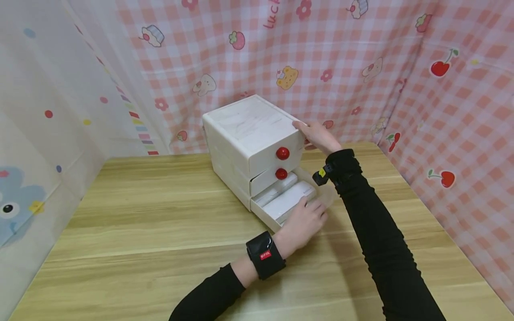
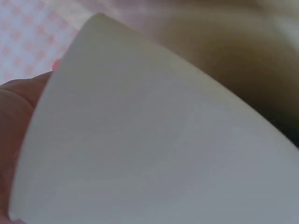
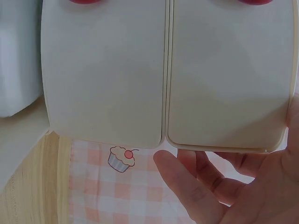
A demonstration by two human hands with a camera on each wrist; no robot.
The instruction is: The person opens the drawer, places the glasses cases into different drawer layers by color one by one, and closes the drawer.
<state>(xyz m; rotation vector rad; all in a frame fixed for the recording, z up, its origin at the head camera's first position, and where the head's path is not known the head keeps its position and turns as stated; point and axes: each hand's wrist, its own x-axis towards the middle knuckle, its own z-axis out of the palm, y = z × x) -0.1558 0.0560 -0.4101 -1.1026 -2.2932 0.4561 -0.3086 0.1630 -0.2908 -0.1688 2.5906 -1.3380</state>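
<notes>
A white three-drawer cabinet with a marbled top stands at an angle on the table. Its bottom drawer is pulled out and contains white box-like items. My left hand grips the front of that drawer, fingers bent over it; the grip is partly hidden. In the left wrist view a white panel covers most of the hand. At the cabinet's upper right edge, my right hand holds the corner. The right wrist view shows its fingers bent along the side.
Red round knobs stick out from the upper two drawers. The middle drawer sits slightly forward. Wood-grain tabletop extends around the cabinet, with a pink checked curtain behind it and more fabric on both sides.
</notes>
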